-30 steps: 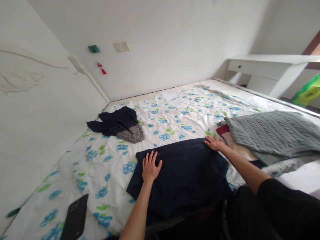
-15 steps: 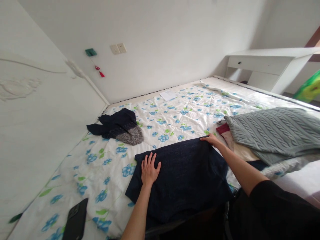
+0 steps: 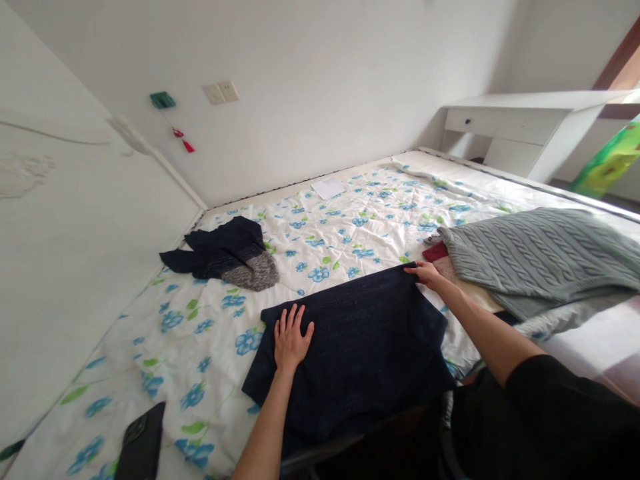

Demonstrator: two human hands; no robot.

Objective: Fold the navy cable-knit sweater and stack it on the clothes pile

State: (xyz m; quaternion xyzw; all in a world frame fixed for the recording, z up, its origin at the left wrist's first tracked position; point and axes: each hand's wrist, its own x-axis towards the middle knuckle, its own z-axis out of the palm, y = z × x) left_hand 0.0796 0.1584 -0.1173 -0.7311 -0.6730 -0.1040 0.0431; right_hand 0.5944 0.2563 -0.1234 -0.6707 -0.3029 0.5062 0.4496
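Observation:
A folded dark navy knit garment (image 3: 350, 360) lies on a white quilt with blue flowers (image 3: 320, 247). My left hand (image 3: 291, 339) rests flat on its near-left part, fingers spread. At its far edge, my right hand (image 3: 425, 273) lies with its fingers over the fold, not clearly gripping it. Beyond my right arm is a grey cable-knit sweater (image 3: 540, 257), with a dark red cloth (image 3: 435, 252) beside it. A navy and grey garment (image 3: 220, 253) lies crumpled to the far left. A black phone (image 3: 143, 443) sits near the quilt's front left.
A white carved headboard (image 3: 60, 200) rises along the left. A sheet of paper (image 3: 329, 189) lies near the far edge of the bed. A white desk (image 3: 520, 117) stands beyond the far right corner. A wall switch plate (image 3: 221, 92) is above the bed.
My view has swung slightly, shifting the bed left in the frame. Both hands remain on the navy garment, and its shape shows no clear change.

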